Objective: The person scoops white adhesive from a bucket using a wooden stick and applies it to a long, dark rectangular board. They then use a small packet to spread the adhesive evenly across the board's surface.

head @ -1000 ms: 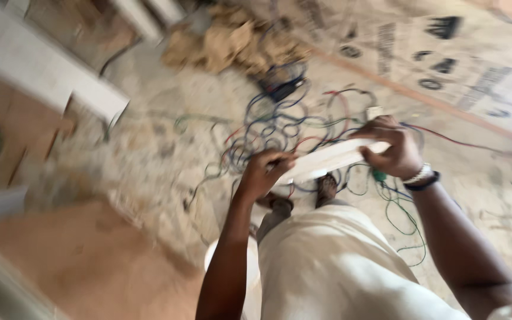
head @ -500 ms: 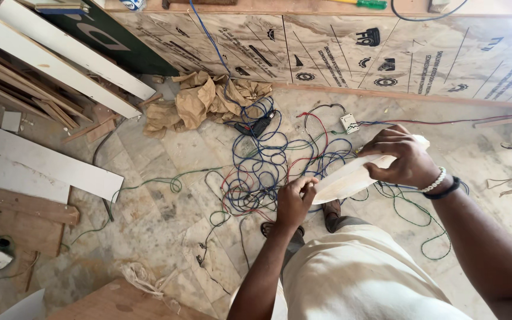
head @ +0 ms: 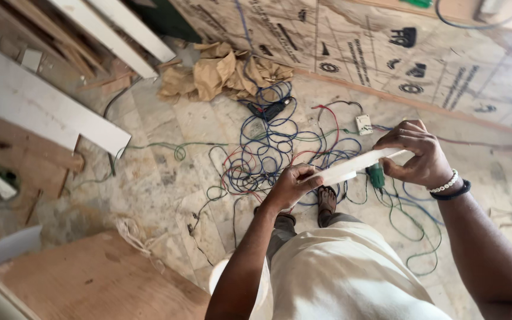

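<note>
Both hands grip a white strip: left hand pinches its near end, right hand clasps the far end, seemingly firmly. The strip hangs above tangled wires; a slip would likely drop it among them, or feet could snag.

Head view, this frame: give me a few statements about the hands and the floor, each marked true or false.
1. Both hands hold one white strip. True: the left hand grips one end, the right hand the other.
2. The right wrist is bare. False: it wears a white bead bracelet and a dark band.
3. Tangled wires lie on the floor below the hands. True.
4. The crumpled brown paper lies on the wooden board. False: it lies on the floor beside the wires.
</note>
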